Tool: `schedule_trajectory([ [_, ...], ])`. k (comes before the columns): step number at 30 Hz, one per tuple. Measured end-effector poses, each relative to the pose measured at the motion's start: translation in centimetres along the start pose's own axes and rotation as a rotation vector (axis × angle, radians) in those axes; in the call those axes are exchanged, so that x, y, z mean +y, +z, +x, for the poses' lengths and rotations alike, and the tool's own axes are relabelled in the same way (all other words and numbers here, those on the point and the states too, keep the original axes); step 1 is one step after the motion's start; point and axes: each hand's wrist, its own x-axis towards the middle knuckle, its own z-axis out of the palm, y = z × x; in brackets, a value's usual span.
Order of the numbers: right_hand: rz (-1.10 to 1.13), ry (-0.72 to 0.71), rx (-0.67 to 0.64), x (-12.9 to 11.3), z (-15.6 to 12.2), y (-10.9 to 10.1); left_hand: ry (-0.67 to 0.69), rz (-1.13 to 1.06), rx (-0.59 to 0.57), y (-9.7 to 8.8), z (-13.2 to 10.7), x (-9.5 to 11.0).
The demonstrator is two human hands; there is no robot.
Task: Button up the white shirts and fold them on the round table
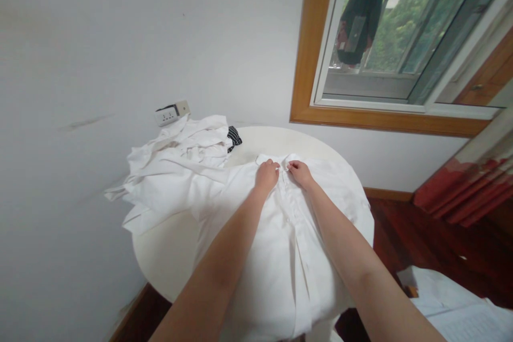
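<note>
A white collared shirt (256,267) lies spread front-up over a round white table (168,256), its lower part hanging past the near edge. Both hands are at its collar. My left hand (268,173) is closed, pinching the left side of the collar opening. A short distance to the right, my right hand (300,172) pinches the other side of the collar with thumb and fingers. Below the hands the front placket runs down toward me, parted in its lower half. Whether a button sits between the fingers is too small to tell.
A heap of white clothes (180,155) lies at the table's left, with a black striped cloth (233,139) beside it. Behind are the wall, a power socket (166,116) and a wood-framed window (300,112). Papers (452,304) lie low at right, near a red-and-white curtain (460,192).
</note>
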Motion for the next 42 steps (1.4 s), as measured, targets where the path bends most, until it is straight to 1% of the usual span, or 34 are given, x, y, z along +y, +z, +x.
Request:
schedule_trajectory([
  [4, -0.055, -0.016, -0.02, -0.5, -0.2, 0.0, 0.014, 0.054, -0.001, -0.1, 0.1, 0.4],
  [7, -0.085, -0.018, -0.024, -0.8, -0.3, 0.0, 0.012, 0.055, 0.018, 0.1, 0.1, 0.5],
  [11, -0.132, -0.023, -0.03, -1.1, -0.4, -0.1, -0.031, 0.046, 0.046, 0.6, 0.3, 0.5],
  [16, -0.164, -0.019, -0.031, -1.3, -0.6, -0.2, -0.082, 0.032, 0.033, 1.0, 0.6, 0.5],
  [21, -0.179, -0.027, -0.017, -1.3, -0.7, -0.2, -0.076, 0.046, 0.039, 0.9, 0.4, 0.5],
  [25, -0.182, -0.031, -0.006, -1.2, -0.8, -0.1, -0.074, 0.075, 0.037, 0.7, 0.3, 0.6],
  [29, -0.149, -0.053, 0.018, -1.2, -0.8, 0.0, -0.092, 0.099, 0.005, 0.4, 0.3, 0.7],
  [36, -0.072, -0.081, 0.042, -1.2, -0.5, 0.1, -0.085, 0.02, 0.021, 0.3, 0.2, 0.6],
  [42, -0.1, -0.068, 0.02, -1.3, -0.6, 0.1, -0.09, 0.001, 0.02, 0.6, 0.5, 0.4],
])
